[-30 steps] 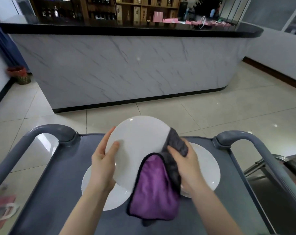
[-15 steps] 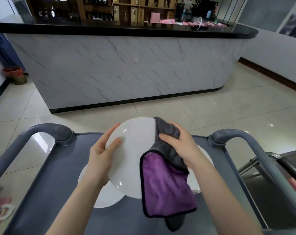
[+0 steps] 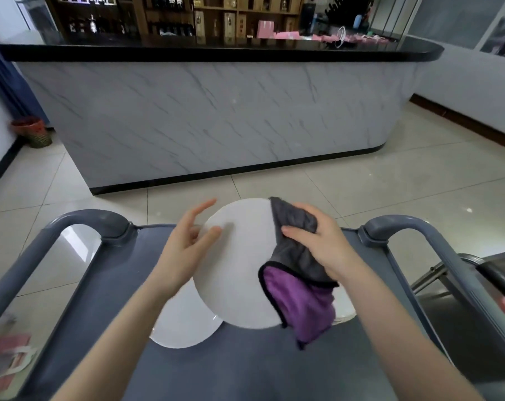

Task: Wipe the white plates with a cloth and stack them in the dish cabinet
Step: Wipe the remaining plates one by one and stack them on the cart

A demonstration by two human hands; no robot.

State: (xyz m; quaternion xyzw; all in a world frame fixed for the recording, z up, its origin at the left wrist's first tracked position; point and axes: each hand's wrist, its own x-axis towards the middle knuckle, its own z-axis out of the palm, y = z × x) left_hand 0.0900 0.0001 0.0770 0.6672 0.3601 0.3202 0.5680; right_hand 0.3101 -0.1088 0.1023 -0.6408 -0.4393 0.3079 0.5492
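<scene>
I hold a round white plate (image 3: 239,264) tilted up over the grey cart (image 3: 100,314). My right hand (image 3: 323,244) grips a grey and purple cloth (image 3: 300,287) folded over the plate's upper right rim, and the purple part hangs down. My left hand (image 3: 187,247) is at the plate's left edge with its fingers spread and straight; only the thumb touches the plate's face. A second white plate (image 3: 184,322) lies flat on the cart below left. A sliver of a third plate (image 3: 344,311) shows under the cloth on the right.
The cart has raised grey handles at the left (image 3: 92,221) and right (image 3: 399,224). A marble-fronted bar counter (image 3: 216,117) stands across the tiled floor ahead. A metal frame (image 3: 462,285) is close on the right, a red bin (image 3: 31,131) far left.
My right hand has slid the cloth up the plate's right side toward the top rim. My left hand has loosened from gripping the edge to spread fingers. The view has shifted slightly.
</scene>
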